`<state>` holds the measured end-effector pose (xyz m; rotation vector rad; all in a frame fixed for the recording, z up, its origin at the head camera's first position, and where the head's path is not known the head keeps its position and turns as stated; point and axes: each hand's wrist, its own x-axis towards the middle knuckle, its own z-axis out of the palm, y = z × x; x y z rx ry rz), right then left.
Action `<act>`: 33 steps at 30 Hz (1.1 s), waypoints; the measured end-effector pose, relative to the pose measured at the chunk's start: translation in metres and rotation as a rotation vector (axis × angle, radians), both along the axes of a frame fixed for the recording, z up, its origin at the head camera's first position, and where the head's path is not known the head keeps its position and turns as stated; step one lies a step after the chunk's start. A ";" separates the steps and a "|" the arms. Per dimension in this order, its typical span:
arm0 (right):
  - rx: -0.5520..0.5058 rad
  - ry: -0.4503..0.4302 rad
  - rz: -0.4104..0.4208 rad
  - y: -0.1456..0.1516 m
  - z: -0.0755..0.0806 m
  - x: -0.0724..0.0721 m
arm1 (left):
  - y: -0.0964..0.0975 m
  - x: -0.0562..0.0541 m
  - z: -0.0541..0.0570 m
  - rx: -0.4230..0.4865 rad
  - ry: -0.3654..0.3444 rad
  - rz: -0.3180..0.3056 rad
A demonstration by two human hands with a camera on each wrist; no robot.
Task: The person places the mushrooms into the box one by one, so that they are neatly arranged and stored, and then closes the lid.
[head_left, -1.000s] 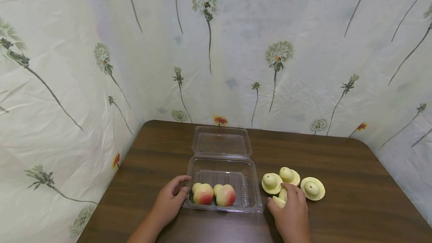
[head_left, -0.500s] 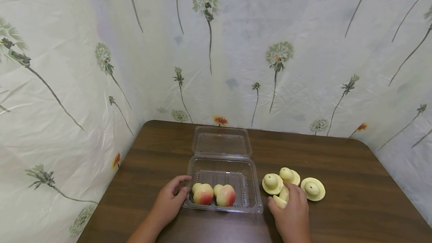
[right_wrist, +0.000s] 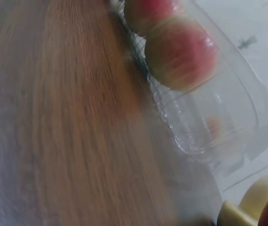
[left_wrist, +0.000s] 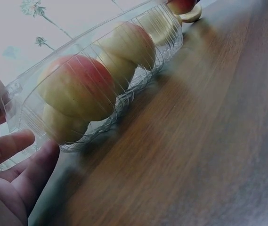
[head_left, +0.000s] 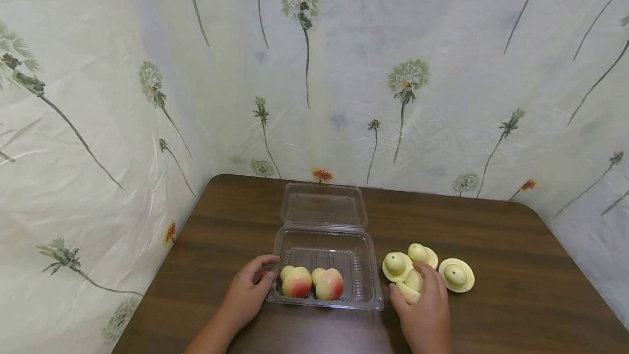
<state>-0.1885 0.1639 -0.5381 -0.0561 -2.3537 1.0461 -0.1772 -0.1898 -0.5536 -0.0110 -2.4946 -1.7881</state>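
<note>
Several mushroom-shaped pieces, likely toys, are in view. Two toy mushrooms (head_left: 330, 284) with red-and-yellow caps lie in the near part of a clear plastic container (head_left: 366, 255), whose lid (head_left: 323, 206) is folded back. At its left rim, my left hand (head_left: 249, 287) holds the container with curled thumb and fingers. My right hand (head_left: 426, 305) grips a pale toy mushroom (head_left: 414, 282), stem up, from its near side. Its stem and cap edge show between thumb and fingers in the head view. In the right wrist view, only a yellow part of this mushroom (right_wrist: 261, 195) and a fingertip show.
Three more toy mushrooms stand stem up around the right hand: a left one (head_left: 396, 264), a back one (head_left: 421, 254) and a right one (head_left: 456, 274). Everything rests on a dark wooden table (head_left: 496, 245), with flower-patterned sheeting (head_left: 344, 70) behind and at the left.
The mushroom in the right hand's grip shifts very slightly, its stem a little more visible. The left hand and the container stay in place.
</note>
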 end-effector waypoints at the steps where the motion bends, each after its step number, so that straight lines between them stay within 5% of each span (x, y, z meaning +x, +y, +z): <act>1: -0.005 0.001 0.007 0.000 0.000 0.000 | 0.000 0.000 0.000 0.005 0.000 -0.001; 33: -0.140 0.035 0.213 -0.012 -0.002 0.010 | 0.001 0.000 0.000 0.011 0.000 0.009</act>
